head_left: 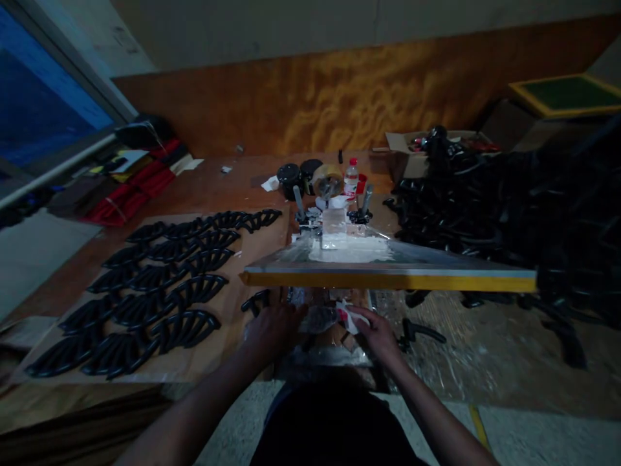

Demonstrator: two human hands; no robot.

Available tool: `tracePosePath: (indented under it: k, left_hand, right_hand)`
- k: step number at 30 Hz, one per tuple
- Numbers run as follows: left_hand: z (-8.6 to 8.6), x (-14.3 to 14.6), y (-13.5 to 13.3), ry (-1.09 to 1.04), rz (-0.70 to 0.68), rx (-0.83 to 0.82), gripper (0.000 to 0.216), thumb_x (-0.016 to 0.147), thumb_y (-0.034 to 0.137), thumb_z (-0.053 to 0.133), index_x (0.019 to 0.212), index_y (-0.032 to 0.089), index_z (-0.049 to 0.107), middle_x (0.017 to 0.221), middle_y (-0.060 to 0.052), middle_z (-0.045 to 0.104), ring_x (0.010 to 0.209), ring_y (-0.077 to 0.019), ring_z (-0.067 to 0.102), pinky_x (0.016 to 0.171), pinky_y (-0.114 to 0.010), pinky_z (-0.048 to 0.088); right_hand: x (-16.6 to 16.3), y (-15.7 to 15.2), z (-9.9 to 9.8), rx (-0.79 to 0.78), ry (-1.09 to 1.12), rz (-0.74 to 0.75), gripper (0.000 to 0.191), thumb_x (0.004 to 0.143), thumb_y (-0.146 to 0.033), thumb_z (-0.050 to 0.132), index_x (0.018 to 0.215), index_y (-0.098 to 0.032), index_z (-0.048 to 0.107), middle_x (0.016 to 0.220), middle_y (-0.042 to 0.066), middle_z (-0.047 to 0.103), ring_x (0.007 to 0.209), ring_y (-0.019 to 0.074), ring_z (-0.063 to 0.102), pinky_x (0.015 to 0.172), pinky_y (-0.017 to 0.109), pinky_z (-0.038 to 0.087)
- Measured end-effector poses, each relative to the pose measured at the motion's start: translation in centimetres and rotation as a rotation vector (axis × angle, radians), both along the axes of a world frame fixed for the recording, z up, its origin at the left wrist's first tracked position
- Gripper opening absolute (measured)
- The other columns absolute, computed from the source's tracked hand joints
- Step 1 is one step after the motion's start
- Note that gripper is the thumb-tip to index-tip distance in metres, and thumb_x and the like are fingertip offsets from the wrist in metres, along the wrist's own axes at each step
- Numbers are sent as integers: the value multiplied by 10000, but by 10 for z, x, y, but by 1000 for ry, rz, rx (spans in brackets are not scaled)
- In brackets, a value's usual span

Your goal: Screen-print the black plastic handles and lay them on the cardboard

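Under the raised edge of a screen-printing frame (388, 279), both hands are close together. My left hand (274, 330) is closed around the base end of a clear plastic bottle (317, 320), which lies roughly level and points right. At its red-capped end, my right hand (378, 330) pinches a crumpled white tissue or cloth (356, 321) against or beside the cap. Whether the cap is on tight I cannot tell. One black curved handle-like part (255, 301) lies left of my left hand, another (422, 331) right of my right hand.
Rows of black curved parts (165, 275) cover cardboard on the left. A large dark heap of similar parts (466, 200) fills the right. Behind the frame stand black tubs (290, 180), a tape roll (327, 180) and another red-capped bottle (350, 178).
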State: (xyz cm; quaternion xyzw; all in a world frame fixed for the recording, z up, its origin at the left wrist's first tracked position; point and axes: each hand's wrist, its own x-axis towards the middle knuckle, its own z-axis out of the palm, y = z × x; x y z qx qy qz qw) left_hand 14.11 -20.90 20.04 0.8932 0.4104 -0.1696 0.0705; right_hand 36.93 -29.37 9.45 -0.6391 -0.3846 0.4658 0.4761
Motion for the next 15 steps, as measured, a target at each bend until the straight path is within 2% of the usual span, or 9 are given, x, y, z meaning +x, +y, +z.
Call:
tracePosePath:
  k: [4, 8, 12, 15]
  left_hand:
    - [0, -8, -3, -37, 77, -83, 488, 827, 385, 626, 1301, 282, 571, 1079, -142, 710, 944, -336, 689, 729, -421, 533]
    - [-9, -24, -8, -152, 240, -231, 551, 766, 420, 690, 1283, 256, 592, 1132, -141, 717, 1027, -366, 678, 818, -456, 527]
    - [-29, -48, -9, -391, 458, -398, 674, 704, 439, 743, 1328, 253, 571, 1171, -106, 719, 1087, -344, 664, 883, -427, 519]
    - [-46, -68, 4, -666, 631, -460, 578, 709, 423, 726, 1242, 228, 618, 1100, -67, 743, 1034, -293, 680, 842, -383, 547]
  right_hand:
    - [-7, 1, 2, 10, -21, 29, 403, 725, -489, 642, 1015, -245, 778, 1146, 86, 726, 1085, 304, 654, 979, 459, 469]
    - [-13, 5, 19, 41, -92, 60, 353, 748, -458, 626, 995, -266, 787, 1124, 85, 730, 1056, 291, 658, 936, 428, 493]
    - [-19, 11, 36, 58, -99, 146, 311, 730, -443, 626, 923, -276, 803, 1058, 83, 744, 1026, 290, 661, 919, 413, 501]
    - [-20, 12, 32, -65, -41, 150, 327, 681, -499, 671, 869, -266, 804, 1014, 95, 755, 969, 321, 676, 790, 409, 547]
